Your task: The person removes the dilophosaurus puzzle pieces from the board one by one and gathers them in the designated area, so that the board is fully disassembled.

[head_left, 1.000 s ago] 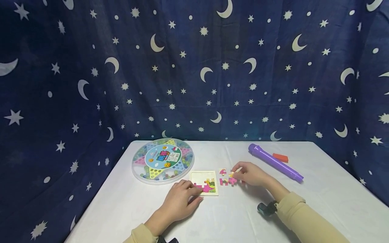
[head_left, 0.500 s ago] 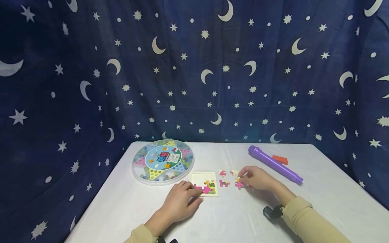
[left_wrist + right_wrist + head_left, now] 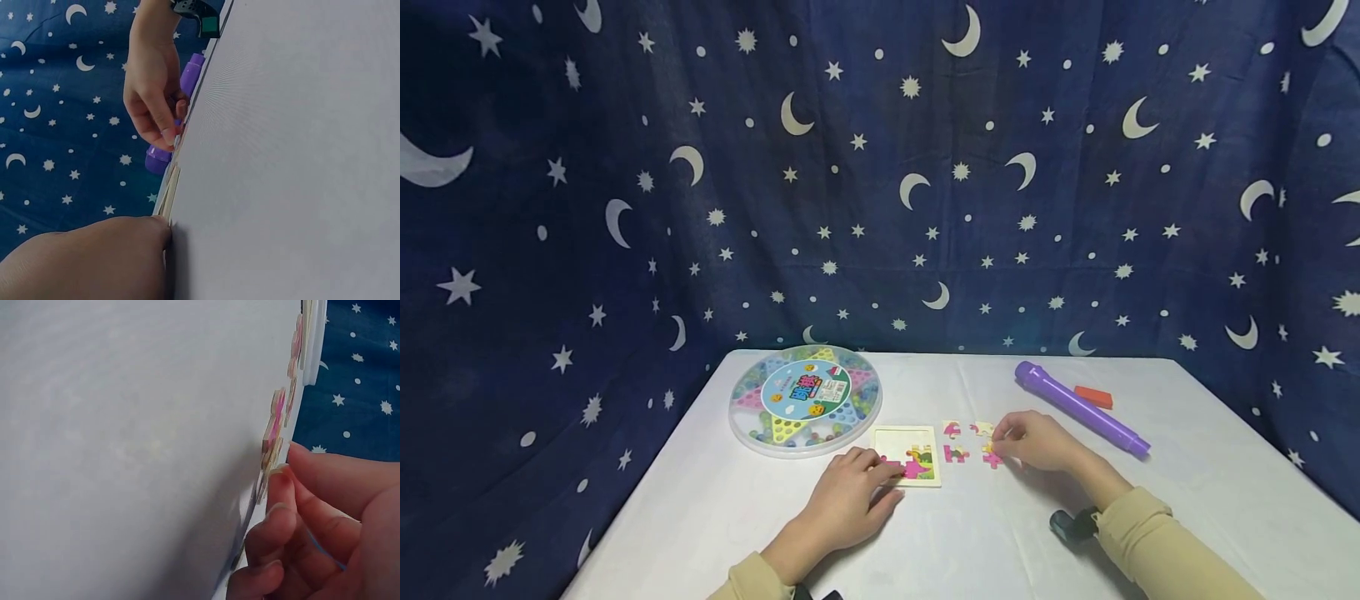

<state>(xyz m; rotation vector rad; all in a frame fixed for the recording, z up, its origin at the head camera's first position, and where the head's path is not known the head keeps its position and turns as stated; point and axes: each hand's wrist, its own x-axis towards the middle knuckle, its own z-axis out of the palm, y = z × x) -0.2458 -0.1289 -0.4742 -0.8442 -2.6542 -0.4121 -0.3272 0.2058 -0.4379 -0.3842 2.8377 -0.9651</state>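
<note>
My left hand lies at the near left of a small cream puzzle frame, its fingers extended over the frame's lower corner. Pink, yellow and green pieces fill the frame's lower right; the upper left shows bare base. Right of the frame, several loose jigsaw pieces lie on the white table. My right hand has thumb and forefinger at the edge of a pink-and-yellow puzzle piece, pinching it low over the table. In the right wrist view, the fingertips meet at the row of pieces, seen edge-on.
A round clear Chinese checkers case with marbles stands at the back left. A purple stick with a knobbed end and a red block lie at the back right. A starry curtain hangs behind the table.
My right hand has moved a little right and toward me, and the pink-and-yellow piece has shifted right with it, away from its neighbour. My left hand has stayed at the frame.
</note>
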